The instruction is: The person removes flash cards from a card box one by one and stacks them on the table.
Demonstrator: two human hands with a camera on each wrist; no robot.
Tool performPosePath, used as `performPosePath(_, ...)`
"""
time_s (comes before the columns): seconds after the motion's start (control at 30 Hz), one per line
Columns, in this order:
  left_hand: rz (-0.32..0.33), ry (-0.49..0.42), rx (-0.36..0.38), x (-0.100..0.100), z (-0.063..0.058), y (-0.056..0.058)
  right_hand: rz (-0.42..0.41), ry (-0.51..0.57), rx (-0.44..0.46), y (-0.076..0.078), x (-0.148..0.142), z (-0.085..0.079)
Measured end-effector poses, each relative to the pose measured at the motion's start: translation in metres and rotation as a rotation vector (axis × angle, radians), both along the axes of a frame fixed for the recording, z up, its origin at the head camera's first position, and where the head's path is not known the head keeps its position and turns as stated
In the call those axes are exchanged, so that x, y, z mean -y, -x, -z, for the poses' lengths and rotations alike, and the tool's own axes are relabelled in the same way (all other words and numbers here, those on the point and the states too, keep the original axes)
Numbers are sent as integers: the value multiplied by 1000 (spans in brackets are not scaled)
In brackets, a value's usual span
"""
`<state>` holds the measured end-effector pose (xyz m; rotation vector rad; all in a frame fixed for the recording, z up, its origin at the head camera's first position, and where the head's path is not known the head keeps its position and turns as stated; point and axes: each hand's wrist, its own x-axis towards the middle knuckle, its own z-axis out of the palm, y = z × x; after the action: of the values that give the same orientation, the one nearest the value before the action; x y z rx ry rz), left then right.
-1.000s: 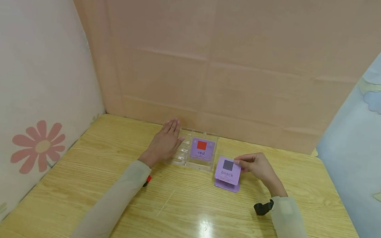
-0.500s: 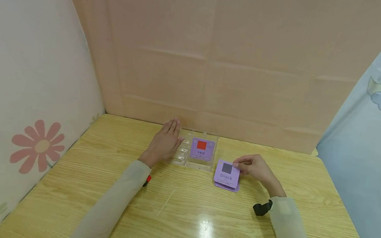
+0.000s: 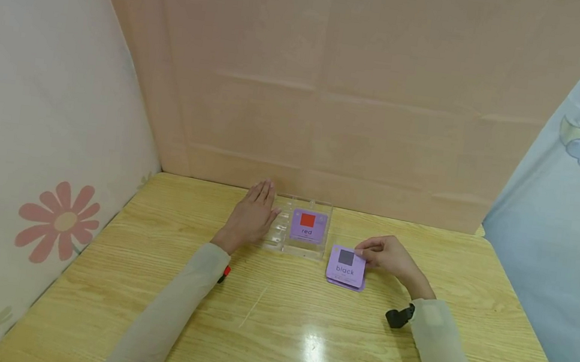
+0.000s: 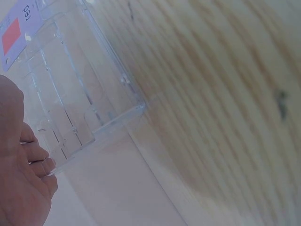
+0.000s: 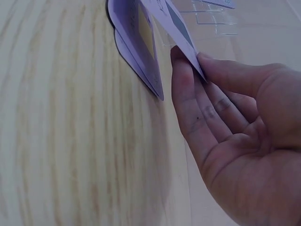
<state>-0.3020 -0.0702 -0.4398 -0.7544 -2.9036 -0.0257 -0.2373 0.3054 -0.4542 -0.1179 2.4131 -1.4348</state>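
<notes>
My right hand pinches the upper right corner of a purple flash card marked "black" with a dark grey square. The right wrist view shows that card tilted up, thumb on one face and fingertips behind. Beneath it lie more purple cards, the top one bearing a yellow-orange square. My left hand, fingers straight, lies along the left side of a clear plastic holder. A purple "red" card sits in that holder's right part. In the left wrist view the holder's clear slots show beside the fingers.
The wooden table runs up to a tan paper backdrop just behind the holder. Patterned cloth walls stand left and right. A black strap is at my right wrist.
The "black" card has come down and slightly toward me, closer over the cards beneath, with my right hand still pinching it. My left hand has stayed in place.
</notes>
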Motion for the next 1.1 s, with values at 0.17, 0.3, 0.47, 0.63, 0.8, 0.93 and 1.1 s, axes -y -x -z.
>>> performPosePath(0.17, 5, -5, -2, 1, 1, 0, -2, 13, 10, -1, 0, 2)
performPosePath(0.3, 5, -2, -9, 1, 1, 0, -1, 12, 8, -1, 1, 2)
performPosePath(0.47, 1, 1, -3, 0, 1, 1, -9, 24, 3, -1, 2, 3)
performPosePath(0.63, 0, -3, -8, 1, 4, 2, -23, 35, -2, -2, 2, 3)
performPosePath(0.8, 0, -11, -15, 1, 6, 3, -26, 27, -8, -2, 2, 4)
performPosePath(0.93, -2, -11, -15, 1, 5, 2, -22, 11, -12, -2, 3, 5)
performPosePath(1.1, -6, -7, -20, 1, 4, 1, -19, -12, -12, -4, 4, 5)
